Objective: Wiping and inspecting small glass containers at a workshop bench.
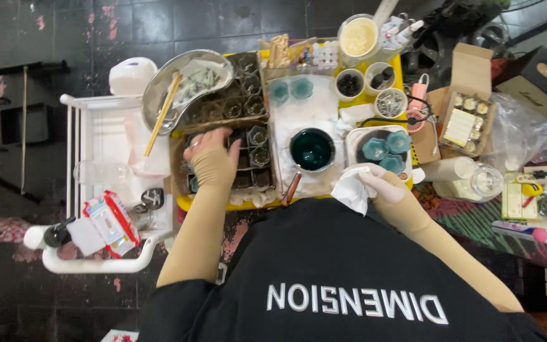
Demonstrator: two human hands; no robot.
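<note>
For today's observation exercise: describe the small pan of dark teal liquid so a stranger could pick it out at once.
Start at the yellow tray in the middle of the crowded work area. On the white sheet at its centre, between the left hand and right hand, sits the small pan. Unlike the neighbouring small cups, it is round, filled with dark teal liquid, and has a brown handle.

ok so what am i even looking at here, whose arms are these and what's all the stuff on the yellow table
This is one picture from a camera worn on a person's head, looking straight down, so the arms are the wearer's own. The left hand reaches into a cardboard box of small glass jars. The right hand holds a crumpled white tissue. Between them on the yellow table sits a small pot of dark teal liquid. A white tray beside it holds teal moulded shapes. A metal dish with wooden sticks lies at the back left.
</note>
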